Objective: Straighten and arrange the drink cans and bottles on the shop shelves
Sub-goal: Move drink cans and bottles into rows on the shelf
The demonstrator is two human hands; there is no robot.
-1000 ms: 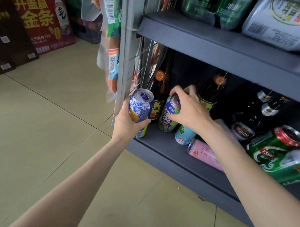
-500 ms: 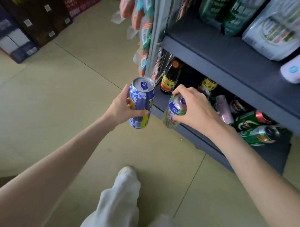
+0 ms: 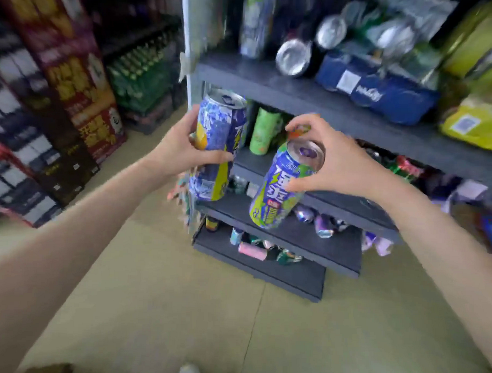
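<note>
Wrapping one can each, both grips look closed: left hand (image 3: 182, 147) blue-yellow can (image 3: 217, 146), right hand (image 3: 337, 164) green-purple can (image 3: 284, 187).

Dark grey tiered shelf unit (image 3: 334, 253): bottom shelf bears a pink can lying sideways (image 3: 252, 250); a higher shelf bears an upright green can (image 3: 265, 131).

Shop bkgd, non-task stuff

Tan tiled floor (image 3: 157, 308) below; stacked cartons (image 3: 19, 161) far left of red promo box (image 3: 75, 77); green crates (image 3: 142, 79) just right of it; shoe tip (image 3: 189, 372) at floor's bottom edge.
</note>
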